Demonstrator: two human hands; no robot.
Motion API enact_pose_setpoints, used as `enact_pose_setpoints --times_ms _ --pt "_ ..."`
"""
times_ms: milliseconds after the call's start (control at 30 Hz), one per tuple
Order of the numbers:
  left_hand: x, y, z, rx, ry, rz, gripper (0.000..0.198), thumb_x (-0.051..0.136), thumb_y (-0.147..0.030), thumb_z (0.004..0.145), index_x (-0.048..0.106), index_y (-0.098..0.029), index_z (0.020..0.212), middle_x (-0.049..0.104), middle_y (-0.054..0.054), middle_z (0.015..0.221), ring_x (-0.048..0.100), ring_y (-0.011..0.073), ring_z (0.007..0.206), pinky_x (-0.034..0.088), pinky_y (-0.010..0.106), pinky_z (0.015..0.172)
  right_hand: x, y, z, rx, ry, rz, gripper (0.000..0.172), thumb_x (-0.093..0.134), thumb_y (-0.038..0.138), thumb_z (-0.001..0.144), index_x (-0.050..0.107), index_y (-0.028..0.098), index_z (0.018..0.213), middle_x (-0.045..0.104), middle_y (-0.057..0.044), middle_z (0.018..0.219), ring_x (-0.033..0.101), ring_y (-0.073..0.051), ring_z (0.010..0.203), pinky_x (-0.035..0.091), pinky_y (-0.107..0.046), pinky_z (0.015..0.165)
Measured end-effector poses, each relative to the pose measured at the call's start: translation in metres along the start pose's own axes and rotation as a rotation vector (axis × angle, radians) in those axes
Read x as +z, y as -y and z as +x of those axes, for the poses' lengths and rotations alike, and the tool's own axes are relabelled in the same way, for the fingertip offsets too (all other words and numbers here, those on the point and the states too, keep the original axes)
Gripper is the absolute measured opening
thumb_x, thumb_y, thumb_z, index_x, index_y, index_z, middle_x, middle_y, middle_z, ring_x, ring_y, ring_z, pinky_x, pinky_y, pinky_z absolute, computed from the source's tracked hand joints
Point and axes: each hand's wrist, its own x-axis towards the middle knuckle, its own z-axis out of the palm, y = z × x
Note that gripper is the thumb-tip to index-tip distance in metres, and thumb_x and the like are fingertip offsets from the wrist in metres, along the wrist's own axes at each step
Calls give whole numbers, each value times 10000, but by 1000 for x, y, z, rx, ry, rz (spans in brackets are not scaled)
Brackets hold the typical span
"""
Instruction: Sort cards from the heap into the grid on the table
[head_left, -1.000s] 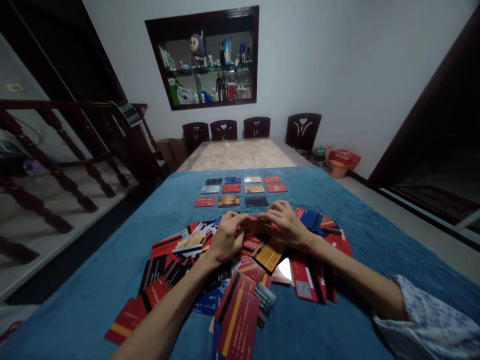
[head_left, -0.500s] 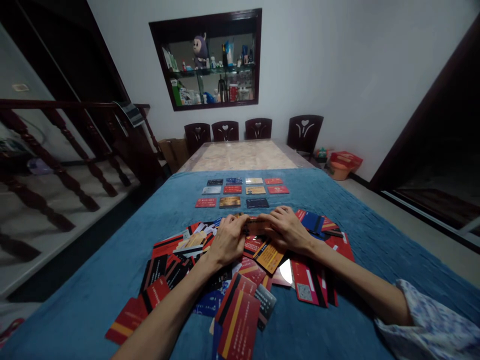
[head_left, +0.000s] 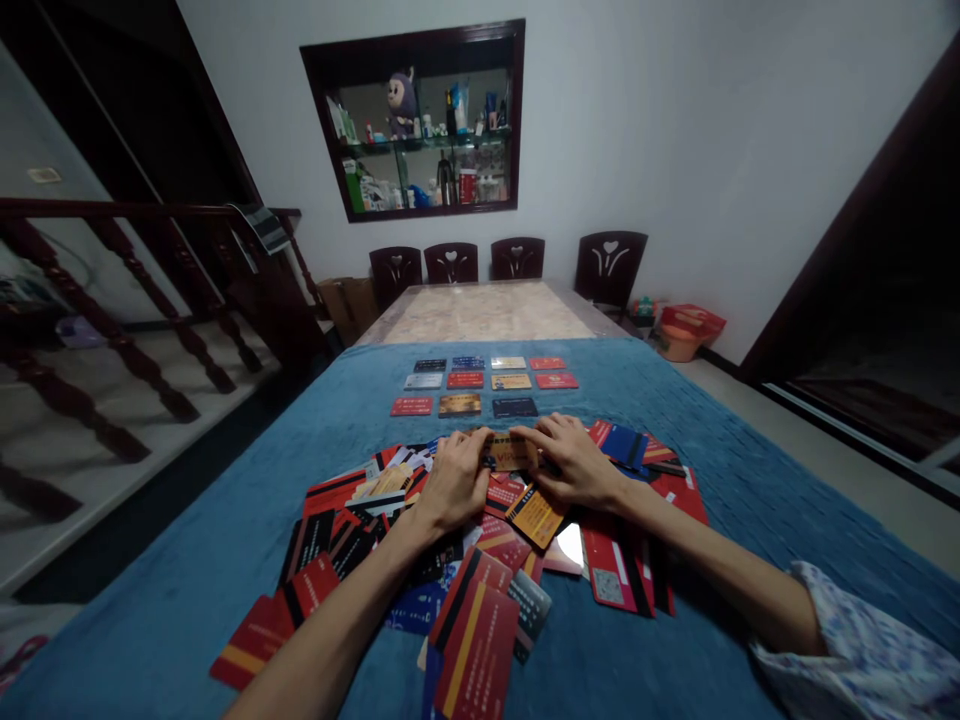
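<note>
A loose heap of plastic cards (head_left: 480, 560), mostly red, black and orange, lies on the blue cloth (head_left: 187, 560) in front of me. Both my hands rest on the far side of the heap. My left hand (head_left: 454, 480) and my right hand (head_left: 574, 460) each pinch one end of a brown-gold card (head_left: 510, 451), held face up between them just above the pile. Beyond it, several cards (head_left: 480, 381) lie flat in neat rows on the cloth.
The cloth covers the near half of a long table; its bare marble top (head_left: 484, 310) runs on to several dark chairs (head_left: 517, 257) at the far wall. A wooden stair railing (head_left: 150, 290) stands on the left. A red tub (head_left: 686, 325) sits on the floor, right.
The card between my hands has turned so that its brown-gold face shows. Both hands have stayed in place over the heap.
</note>
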Motion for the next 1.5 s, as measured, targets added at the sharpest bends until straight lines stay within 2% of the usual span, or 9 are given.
enact_pose_setpoints --times_ms 100,333,667,800,1000,1133,1300,1500 --pt "1 2 0 -15 -3 -10 452 503 -88 782 520 -159 1227 641 110 1071 540 261 971 412 409 841 1 -1 1 -1 -1 -8 617 616 255 785 494 203 1388 558 -101 988 452 -256 915 332 -378 771" --pt "-6 -1 2 -38 36 -33 553 558 -125 772 475 -178 1317 648 108 1136 520 274 1040 408 423 879 0 -2 4 -10 -12 -63 506 569 290 861 520 180 1353 576 -110 985 463 -252 915 333 -373 771" --pt "-11 -5 3 -74 81 3 561 555 -148 805 460 -187 1356 633 109 1211 510 277 1099 401 431 925 -6 -5 6 1 76 -100 551 597 373 848 508 138 1338 617 -148 1097 485 -283 996 353 -406 833" --pt "-11 -6 5 -101 115 3 545 558 -160 814 460 -183 1350 637 102 1195 503 272 1101 393 430 935 -8 -6 6 29 118 -92 482 578 326 858 527 146 1303 630 -148 1137 498 -275 1022 349 -399 846" --pt "-13 -8 10 -166 168 63 496 586 -204 810 495 -222 1297 574 91 1214 468 275 1148 394 427 925 -16 -5 8 42 131 -86 446 586 370 847 569 179 1250 610 -146 1140 479 -277 1031 355 -396 834" --pt "-20 -14 15 -151 209 119 452 597 -199 782 527 -221 1228 529 92 1270 444 278 1190 385 433 933 -18 -5 9 39 142 -75 440 601 385 832 585 189 1225 594 -141 1152 469 -277 1035 353 -388 823" --pt "-31 -24 27 -136 286 173 389 594 -193 767 560 -199 1154 563 105 1238 445 297 1188 384 460 935 -22 -8 13 30 198 -108 429 590 421 837 601 194 1200 590 -137 1137 464 -277 1030 346 -378 809" --pt "-32 -21 47 -112 343 201 394 619 -212 747 575 -199 1138 568 100 1236 439 303 1200 382 486 957 -29 -20 20 44 240 -127 461 600 457 841 598 189 1216 592 -143 1153 468 -286 1053 351 -391 825"
